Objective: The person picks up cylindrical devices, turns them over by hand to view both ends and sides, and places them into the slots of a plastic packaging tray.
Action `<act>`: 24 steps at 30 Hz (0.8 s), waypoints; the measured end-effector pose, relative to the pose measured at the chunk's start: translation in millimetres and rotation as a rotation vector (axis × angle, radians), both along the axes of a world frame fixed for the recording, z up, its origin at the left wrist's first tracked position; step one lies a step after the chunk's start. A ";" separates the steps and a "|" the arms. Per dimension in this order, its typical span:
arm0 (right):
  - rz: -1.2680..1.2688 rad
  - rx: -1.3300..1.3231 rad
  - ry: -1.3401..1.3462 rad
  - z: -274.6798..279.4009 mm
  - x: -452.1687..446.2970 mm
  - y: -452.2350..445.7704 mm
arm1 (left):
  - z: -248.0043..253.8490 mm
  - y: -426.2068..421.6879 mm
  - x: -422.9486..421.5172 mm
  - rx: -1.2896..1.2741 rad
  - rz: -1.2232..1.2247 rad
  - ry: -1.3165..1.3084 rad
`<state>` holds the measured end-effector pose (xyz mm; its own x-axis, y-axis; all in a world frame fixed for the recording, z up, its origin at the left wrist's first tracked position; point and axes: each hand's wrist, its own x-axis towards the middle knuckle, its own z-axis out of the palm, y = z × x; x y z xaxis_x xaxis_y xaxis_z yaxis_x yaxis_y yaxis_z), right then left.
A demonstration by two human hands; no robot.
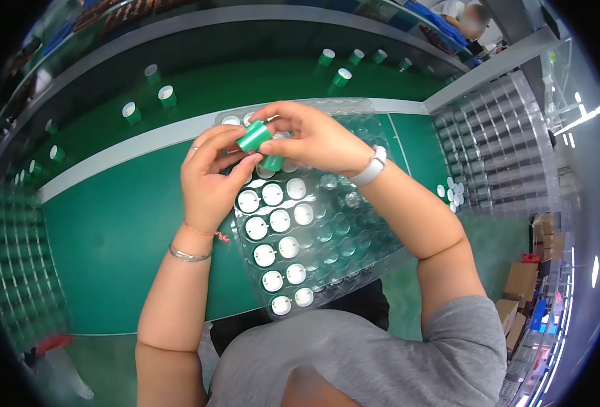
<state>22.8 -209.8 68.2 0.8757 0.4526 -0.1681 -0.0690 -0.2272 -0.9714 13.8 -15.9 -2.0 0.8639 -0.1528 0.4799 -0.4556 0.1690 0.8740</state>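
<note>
Both hands meet above the tray's far left part. A shiny green cylinder (pixel 253 136) lies tilted between their fingertips. My left hand (pixel 211 163) is closed on its left end with thumb and fingers. My right hand (pixel 313 136) pinches the right end. A second green cylinder (pixel 272 163) shows just below the right thumb; I cannot tell whether the right hand holds it or it rests in the tray. The clear plastic tray (pixel 344 237) below has rows of round pockets, and its left columns hold several cylinders with white round tops (pixel 279 220).
Across the green worktop (pixel 123 230) a pale rail (pixel 110 161) borders a green conveyor belt (pixel 245 85) carrying several green cylinders with white tops. Stacked clear trays (pixel 496 142) stand at the right, near a cluster of white-topped pieces (pixel 453 192). Another person (pixel 457 17) is at the far top right.
</note>
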 end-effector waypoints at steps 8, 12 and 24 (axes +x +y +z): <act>-0.124 0.207 0.074 -12.2 4.4 -24.9 | 2.4 1.3 3.2 -0.073 -0.048 0.100; -0.167 0.338 0.089 -23.4 8.4 -30.7 | -1.5 0.3 8.0 -0.072 -0.036 0.077; -0.076 0.343 0.017 -30.9 7.4 -25.6 | -0.2 0.1 9.4 -0.062 -0.053 0.094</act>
<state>30.2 -235.4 37.3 0.9076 0.4186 -0.0328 -0.0904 0.1184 -0.9888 23.2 -15.7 -2.1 0.8969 -0.1720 0.4073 -0.3614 0.2453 0.8996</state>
